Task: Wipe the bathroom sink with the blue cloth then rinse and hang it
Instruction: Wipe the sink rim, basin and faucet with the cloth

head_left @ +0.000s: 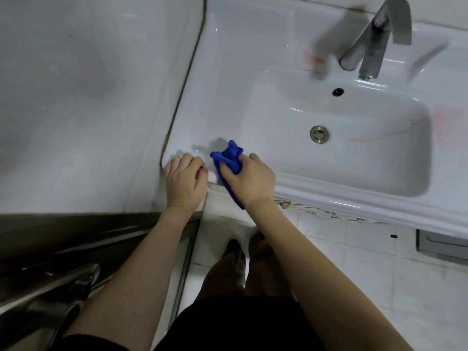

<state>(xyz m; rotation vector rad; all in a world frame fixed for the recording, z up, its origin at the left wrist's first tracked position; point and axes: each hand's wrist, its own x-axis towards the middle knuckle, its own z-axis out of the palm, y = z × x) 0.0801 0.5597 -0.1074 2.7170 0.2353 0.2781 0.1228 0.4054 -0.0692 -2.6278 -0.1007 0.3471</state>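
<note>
One white sink (329, 196) spanned 12 to 3 o'clock, faucet (374, 39) at 1 o'clock. Left hand (184, 181) rested on its 8 o'clock corner, fingers loosely bent, holding nothing. Right hand (249, 181) gripped the bunched blue cloth (229, 157) against the ledge. Step judged: wiping. Next move likely called for strokes toward 3 o'clock, into the basin.

Right hand (249, 182) grips blue cloth (229, 159) on sink (329, 196) corner; left hand (184, 182) rests beside.
</note>
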